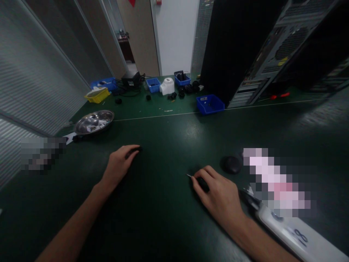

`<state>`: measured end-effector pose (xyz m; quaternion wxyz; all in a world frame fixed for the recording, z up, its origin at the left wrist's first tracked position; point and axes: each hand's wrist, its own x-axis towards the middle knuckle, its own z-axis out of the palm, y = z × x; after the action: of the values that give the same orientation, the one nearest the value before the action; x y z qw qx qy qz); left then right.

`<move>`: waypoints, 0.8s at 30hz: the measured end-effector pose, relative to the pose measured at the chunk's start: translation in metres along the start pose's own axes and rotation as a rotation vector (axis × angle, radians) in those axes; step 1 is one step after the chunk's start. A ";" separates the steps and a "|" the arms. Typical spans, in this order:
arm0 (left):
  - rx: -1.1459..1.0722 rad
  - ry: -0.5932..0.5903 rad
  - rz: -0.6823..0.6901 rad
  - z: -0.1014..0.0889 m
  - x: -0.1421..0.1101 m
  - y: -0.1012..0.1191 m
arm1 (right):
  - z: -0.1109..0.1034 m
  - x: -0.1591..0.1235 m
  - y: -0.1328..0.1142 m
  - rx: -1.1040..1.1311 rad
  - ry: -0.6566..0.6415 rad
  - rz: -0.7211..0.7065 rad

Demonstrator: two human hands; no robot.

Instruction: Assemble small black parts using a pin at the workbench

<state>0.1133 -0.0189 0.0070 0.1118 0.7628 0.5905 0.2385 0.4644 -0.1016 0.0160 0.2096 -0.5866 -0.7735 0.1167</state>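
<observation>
Tool (203, 184) over surface (163, 167), right hand (223, 193) grip closed round it, metal tip exposed. Left hand (120, 158) grip narrow, pinching dark piece (140, 148); loose fingertip hold could drop it.

Dimly lit overall, with brightest tones on the flat white panel (177, 40) at the back and near-black tones on the tall black case (234, 43). Marked by a soft glare spot on the dark green worktop (163, 145) and by a broader, streaked reflection toward the right edge. Softly shadowed around the right hand (220, 191). Slightly blurred in fine detail. Stretched and tilted toward the edges. Obscured by coarse pixelation at left and right.
</observation>
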 end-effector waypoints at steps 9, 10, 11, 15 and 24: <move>0.175 0.079 -0.033 -0.020 0.006 -0.047 | 0.001 0.001 0.002 0.008 -0.003 0.007; 0.163 0.074 -0.026 -0.018 0.007 -0.047 | 0.001 0.001 0.002 0.009 -0.003 0.008; 0.148 0.070 -0.021 -0.016 0.007 -0.047 | 0.001 0.001 0.001 0.011 -0.004 0.009; 0.107 0.074 -0.029 -0.010 0.010 -0.047 | 0.002 0.001 0.001 0.021 -0.004 0.017; 0.064 0.147 0.046 -0.017 0.003 -0.045 | 0.002 0.000 0.002 0.033 0.009 0.010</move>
<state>0.0675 -0.0051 0.0021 0.0379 0.7599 0.5867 0.2775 0.4652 -0.1013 0.0130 0.2223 -0.5873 -0.7677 0.1278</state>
